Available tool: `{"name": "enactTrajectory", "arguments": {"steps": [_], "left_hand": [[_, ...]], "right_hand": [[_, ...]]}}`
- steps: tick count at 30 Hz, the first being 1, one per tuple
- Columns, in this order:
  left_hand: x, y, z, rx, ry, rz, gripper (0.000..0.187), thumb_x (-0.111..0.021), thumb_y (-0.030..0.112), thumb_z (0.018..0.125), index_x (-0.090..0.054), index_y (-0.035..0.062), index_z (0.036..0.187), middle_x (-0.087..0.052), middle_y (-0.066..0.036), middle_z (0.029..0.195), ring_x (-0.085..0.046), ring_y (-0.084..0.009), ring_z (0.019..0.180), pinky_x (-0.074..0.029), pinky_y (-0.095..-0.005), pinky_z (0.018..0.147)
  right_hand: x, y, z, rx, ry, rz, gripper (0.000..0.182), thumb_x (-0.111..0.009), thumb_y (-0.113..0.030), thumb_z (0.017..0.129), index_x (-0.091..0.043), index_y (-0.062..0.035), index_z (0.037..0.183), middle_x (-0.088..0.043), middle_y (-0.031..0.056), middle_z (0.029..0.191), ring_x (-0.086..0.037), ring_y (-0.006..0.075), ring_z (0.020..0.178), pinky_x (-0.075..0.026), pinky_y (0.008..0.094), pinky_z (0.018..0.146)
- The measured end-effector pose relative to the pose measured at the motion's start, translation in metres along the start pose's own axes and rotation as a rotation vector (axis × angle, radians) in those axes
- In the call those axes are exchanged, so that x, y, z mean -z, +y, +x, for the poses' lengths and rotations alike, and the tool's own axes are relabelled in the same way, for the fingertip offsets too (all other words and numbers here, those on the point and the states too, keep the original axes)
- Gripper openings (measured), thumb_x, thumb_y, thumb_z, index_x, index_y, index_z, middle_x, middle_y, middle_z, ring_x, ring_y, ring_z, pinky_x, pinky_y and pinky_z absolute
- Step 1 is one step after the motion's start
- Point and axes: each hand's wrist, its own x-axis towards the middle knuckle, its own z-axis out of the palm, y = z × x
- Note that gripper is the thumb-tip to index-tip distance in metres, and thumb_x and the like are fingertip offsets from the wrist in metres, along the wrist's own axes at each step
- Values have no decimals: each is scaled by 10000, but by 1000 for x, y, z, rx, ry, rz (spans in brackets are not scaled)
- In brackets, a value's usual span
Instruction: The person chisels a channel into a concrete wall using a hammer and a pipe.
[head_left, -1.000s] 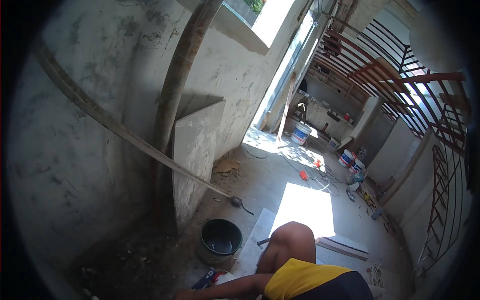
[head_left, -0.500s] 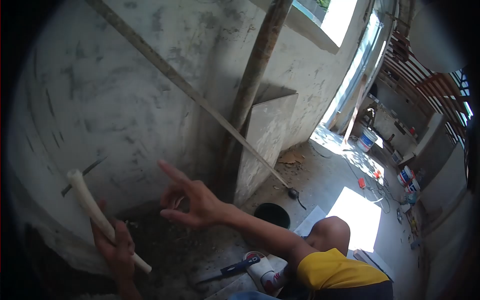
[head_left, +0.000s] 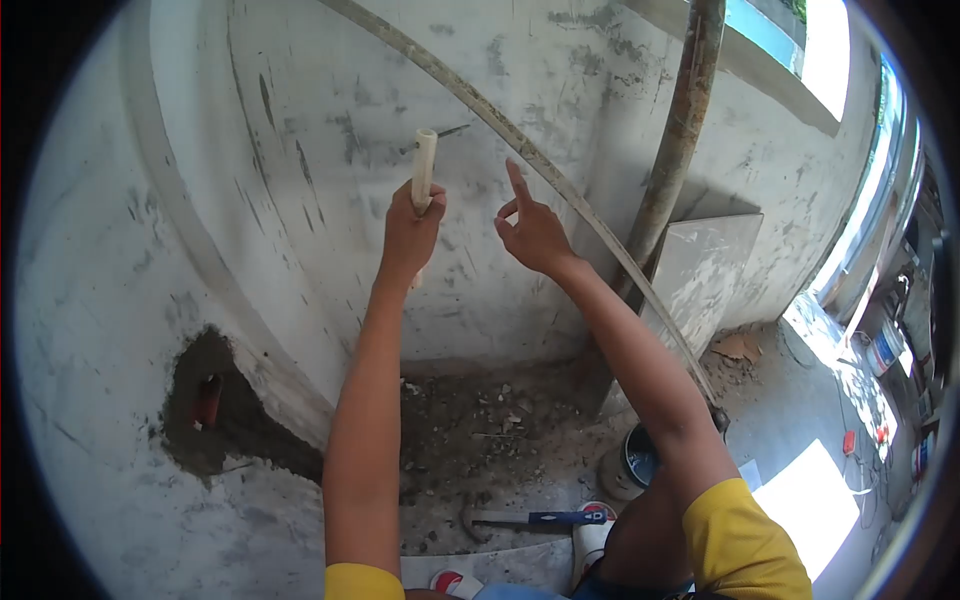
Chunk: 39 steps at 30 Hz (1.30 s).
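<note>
My left hand (head_left: 412, 228) is wrapped round a cream-coloured tube (head_left: 424, 165), held nearly upright in front of the grey plastered wall (head_left: 400, 90). The tube's open top shows above the fist and its lower end just below. To the right, my right hand (head_left: 534, 228) points upward with its index finger, the other fingers curled, the thumb near them. Nothing shows in it. A long thin strip (head_left: 540, 165) slants down behind and beside the right hand. A hammer-like tool with a blue handle (head_left: 555, 518) lies on the ground by my feet.
A thick round pole (head_left: 680, 140) stands right of the hands, with a flat panel (head_left: 705, 265) leaning behind it. Rubble (head_left: 480, 430) lies at the wall's foot. A dark bucket (head_left: 637, 458) is beside my right arm. At left, a rough hole (head_left: 205, 400) opens in the wall.
The view has turned left and levelled. Both hands now reach out higher in front of the wall; the tube has gone from tilted to nearly upright. The hole at left has come into view.
</note>
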Motion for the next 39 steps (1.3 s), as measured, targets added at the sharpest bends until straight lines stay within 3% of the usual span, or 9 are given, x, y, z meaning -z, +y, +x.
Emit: {"name": "enactTrajectory", "arguments": {"steps": [2, 5, 7, 13, 19, 26, 35, 37, 39], "left_hand": [[-5, 10, -6, 74, -7, -105, 136, -589, 110, 940, -602, 2, 1020, -689, -113, 1013, -614, -139, 758, -492, -303, 696], [6, 41, -20, 273, 16, -10, 168, -579, 127, 957, -593, 12, 1079, -683, -104, 1011, -615, -137, 780, -487, -283, 697], [27, 40, -47, 432, 66, 255, 196, -577, 149, 961, -581, 16, 1103, -670, -88, 951, -605, -138, 753, -477, -282, 669], [76, 33, -142, 374, -270, 338, 418, -541, 241, 997, -418, 61, 1354, -580, -59, 871, -544, -105, 639, -449, -263, 544], [109, 63, -223, 752, -224, 9, 505, -502, 288, 1033, -312, 98, 1461, -546, -29, 884, -501, -77, 644, -413, -218, 584], [155, 91, -339, 720, -92, 605, 399, -542, 240, 1013, -502, 22, 1344, -636, -136, 901, -630, -194, 782, -494, -317, 718], [183, 120, -419, 827, -230, 802, 425, -562, 173, 994, -503, 4, 1379, -666, -233, 1083, -676, -326, 956, -505, -364, 857], [191, 133, -415, 864, -268, 908, 418, -552, 180, 1000, -506, 3, 1376, -667, -226, 1075, -674, -321, 937, -504, -365, 853], [191, 152, -402, 1028, -127, 964, 416, -536, 201, 1010, -510, 3, 1374, -671, -211, 1033, -662, -299, 877, -503, -366, 827]], "right_hand": [[-5, 5, 1, 91, 60, -36, 855, -619, -207, 888, -116, -92, 1570, -731, 143, 966, -686, 363, 885, -515, 430, 865], [-14, 4, -4, -94, 183, -211, 337, -626, -287, 886, -709, 1, 1043, -710, 146, 744, -692, 359, 800, -540, 466, 781], [2, -15, -12, -145, -167, -391, 334, -633, -304, 884, -728, -4, 771, -703, 166, 740, -692, 357, 770, -539, 453, 738], [-49, -32, -41, 1, -716, 226, 750, -655, -522, 907, -521, 94, 1313, -681, 124, 795, -674, 178, 684, -535, 316, 640], [-133, -77, -73, -145, -738, 1021, 523, -653, -417, 941, -601, 65, 1138, -693, 110, 864, -674, 162, 706, -575, 280, 667], [-198, -101, -156, -615, -807, 1653, 462, -662, -414, 943, -638, 42, 1014, -700, 114, 882, -673, 152, 717, -563, 265, 647], [-255, -91, -236, -474, -701, 1380, 516, -586, -492, 976, -679, -1, 846, -678, 75, 737, -642, 117, 592, -537, 255, 554], [-270, -56, -243, -167, -1178, 970, 586, -628, -578, 903, -711, 1, 858, -693, 95, 729, -686, 210, 634, -570, 361, 633], [-263, -29, -267, 204, -1178, 157, 610, -662, -630, 821, -741, -29, 891, -729, 165, 876, -721, 308, 831, -569, 434, 750]]}}
